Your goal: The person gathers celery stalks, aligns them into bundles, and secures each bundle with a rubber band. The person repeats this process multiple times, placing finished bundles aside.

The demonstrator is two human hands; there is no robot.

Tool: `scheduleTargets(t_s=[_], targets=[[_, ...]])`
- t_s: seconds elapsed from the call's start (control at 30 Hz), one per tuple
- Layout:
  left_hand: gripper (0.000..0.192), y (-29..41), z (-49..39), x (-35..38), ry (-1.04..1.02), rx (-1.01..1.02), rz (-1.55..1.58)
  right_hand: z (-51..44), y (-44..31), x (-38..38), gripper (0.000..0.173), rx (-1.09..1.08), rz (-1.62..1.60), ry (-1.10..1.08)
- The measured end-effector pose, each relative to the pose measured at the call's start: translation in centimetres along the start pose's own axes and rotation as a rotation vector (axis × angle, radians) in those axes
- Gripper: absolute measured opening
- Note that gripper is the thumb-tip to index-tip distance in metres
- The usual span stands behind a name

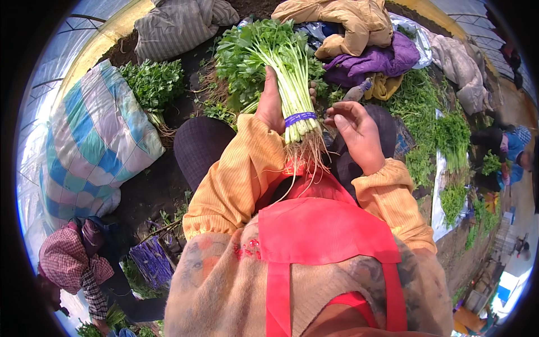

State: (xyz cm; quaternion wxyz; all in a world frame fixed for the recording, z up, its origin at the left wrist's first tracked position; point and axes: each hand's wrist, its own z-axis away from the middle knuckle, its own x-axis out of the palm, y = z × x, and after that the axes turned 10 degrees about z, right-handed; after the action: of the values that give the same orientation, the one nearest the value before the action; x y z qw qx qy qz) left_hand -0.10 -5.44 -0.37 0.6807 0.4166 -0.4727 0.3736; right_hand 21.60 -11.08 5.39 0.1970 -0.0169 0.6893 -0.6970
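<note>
My left hand (pixel 271 103) grips a bunch of leafy celery (pixel 300 92) from its left side, thumb up along the pale stalks, other fingertips showing at the right edge. A purple tape band (pixel 300 118) with printing wraps the stalks near their base. Stringy roots (pixel 309 145) hang below it over a red apron (pixel 324 231). To the right of the band, my right hand (pixel 356 132) is apart from the bunch, fingers loosely bent and nothing visible in them. Behind the bunch, more celery leaves (pixel 240 63) lie on the soil.
At left, a checkered quilt (pixel 105 135) lies beside another celery bunch (pixel 153 84). A purple jacket (pixel 374 59) and a plastic bottle (pixel 356 92) sit ahead on the right. Celery (pixel 452 143) lies on a white sheet farther right. Other people work at lower left (pixel 76 261) and far right (pixel 511 151).
</note>
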Motion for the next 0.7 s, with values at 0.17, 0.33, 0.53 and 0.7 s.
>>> scheduleTargets(t_s=[0.17,0.33,0.53,0.7], targets=[[0.094,-1.9,2.0,-0.5,0.043,0.015,-0.290,0.6,0.0,5.3,0.057,0.371,-0.483,-0.213],[0.082,-2.0,2.0,-1.1,-0.046,0.055,-0.493,1.3,1.1,7.2,0.049,0.378,-0.387,-0.230],[0.067,-1.2,1.6,-1.0,0.133,-0.049,-0.327,2.3,1.4,6.9,0.058,0.480,-0.487,-0.334],[0.067,-1.5,2.1,-0.5,0.198,0.140,-0.537,1.9,1.6,6.2,0.052,0.456,-0.482,-0.296]])
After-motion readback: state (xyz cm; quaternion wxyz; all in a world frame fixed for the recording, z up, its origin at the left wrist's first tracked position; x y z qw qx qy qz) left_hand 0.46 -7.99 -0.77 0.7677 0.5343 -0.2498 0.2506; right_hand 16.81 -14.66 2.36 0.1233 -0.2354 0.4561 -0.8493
